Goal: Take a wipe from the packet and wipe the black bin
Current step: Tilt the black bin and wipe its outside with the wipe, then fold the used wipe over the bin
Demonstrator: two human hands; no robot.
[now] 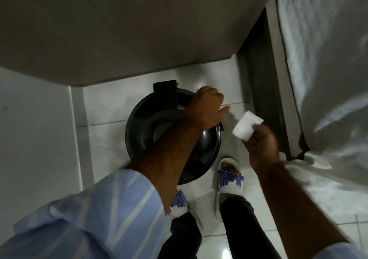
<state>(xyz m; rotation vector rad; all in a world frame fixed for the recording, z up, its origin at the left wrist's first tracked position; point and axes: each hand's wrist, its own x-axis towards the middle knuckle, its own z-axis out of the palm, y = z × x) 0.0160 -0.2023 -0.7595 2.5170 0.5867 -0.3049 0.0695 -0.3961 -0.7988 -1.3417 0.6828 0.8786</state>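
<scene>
Gripping black bin [159,127] rim w/ left hand [207,107], right hand [260,145] pinching wipe [247,125]

Glossy white tiled floor [211,244], grey wall [99,29], dim light

Bin [151,119] on floor [211,228] before the feet, left hand [207,109] over its rim, wipe [247,125] to its right
</scene>
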